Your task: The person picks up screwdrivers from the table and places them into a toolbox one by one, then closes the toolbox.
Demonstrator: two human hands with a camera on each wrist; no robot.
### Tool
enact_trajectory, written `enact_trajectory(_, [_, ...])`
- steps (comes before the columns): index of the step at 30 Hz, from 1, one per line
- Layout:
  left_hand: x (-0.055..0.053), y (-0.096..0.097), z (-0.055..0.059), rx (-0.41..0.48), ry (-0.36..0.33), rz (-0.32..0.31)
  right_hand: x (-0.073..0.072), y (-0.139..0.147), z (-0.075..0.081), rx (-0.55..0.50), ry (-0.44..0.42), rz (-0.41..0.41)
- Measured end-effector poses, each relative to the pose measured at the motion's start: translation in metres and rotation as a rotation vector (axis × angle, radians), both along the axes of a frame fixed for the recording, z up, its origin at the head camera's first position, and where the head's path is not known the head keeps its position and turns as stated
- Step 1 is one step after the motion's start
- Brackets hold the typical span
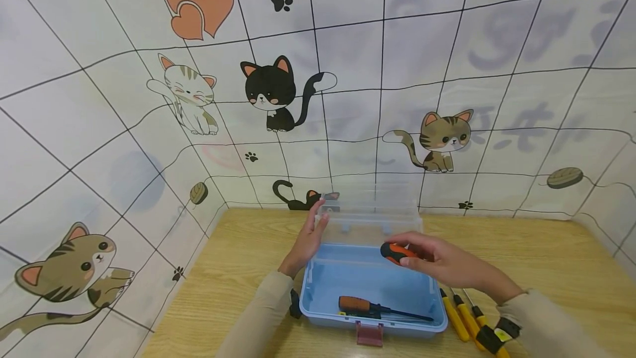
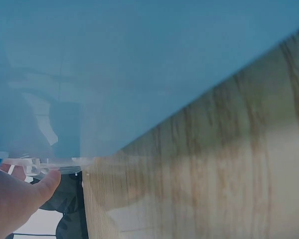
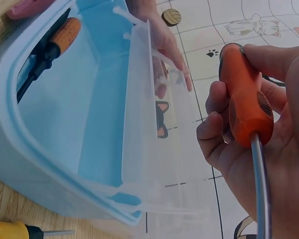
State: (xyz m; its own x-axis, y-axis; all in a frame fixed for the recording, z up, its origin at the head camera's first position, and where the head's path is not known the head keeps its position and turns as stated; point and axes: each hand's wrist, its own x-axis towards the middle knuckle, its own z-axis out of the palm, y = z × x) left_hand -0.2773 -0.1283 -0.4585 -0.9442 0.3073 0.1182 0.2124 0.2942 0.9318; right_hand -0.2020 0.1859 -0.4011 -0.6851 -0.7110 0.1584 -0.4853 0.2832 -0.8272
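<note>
My right hand grips a screwdriver by its orange and black handle, above the right part of a light blue toolbox. The screwdriver's metal shaft runs back past the palm in the right wrist view. At the toolbox's back left, my left hand pinches the edge of its raised clear lid, the thumb showing on that edge in the left wrist view. Inside the toolbox, along the front wall, lies a screwdriver with an orange-brown handle, with something dark and yellow partly hidden beside it.
Several yellow-handled screwdrivers lie on the wooden table right of the toolbox, partly under my right wrist. A pinkish latch hangs at the toolbox's front. Behind the table rises a sheet printed with cats and grid lines.
</note>
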Motion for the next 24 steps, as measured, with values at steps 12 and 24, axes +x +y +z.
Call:
enact_trajectory(12, [0.0,0.001,0.001,-0.006,-0.001,0.001,0.001,-0.022,0.004,-0.012,0.006,0.091])
enact_trajectory(24, [0.001,0.0,0.001,-0.024,-0.008,0.021,0.001,-0.034,0.002,0.012,0.028,0.097])
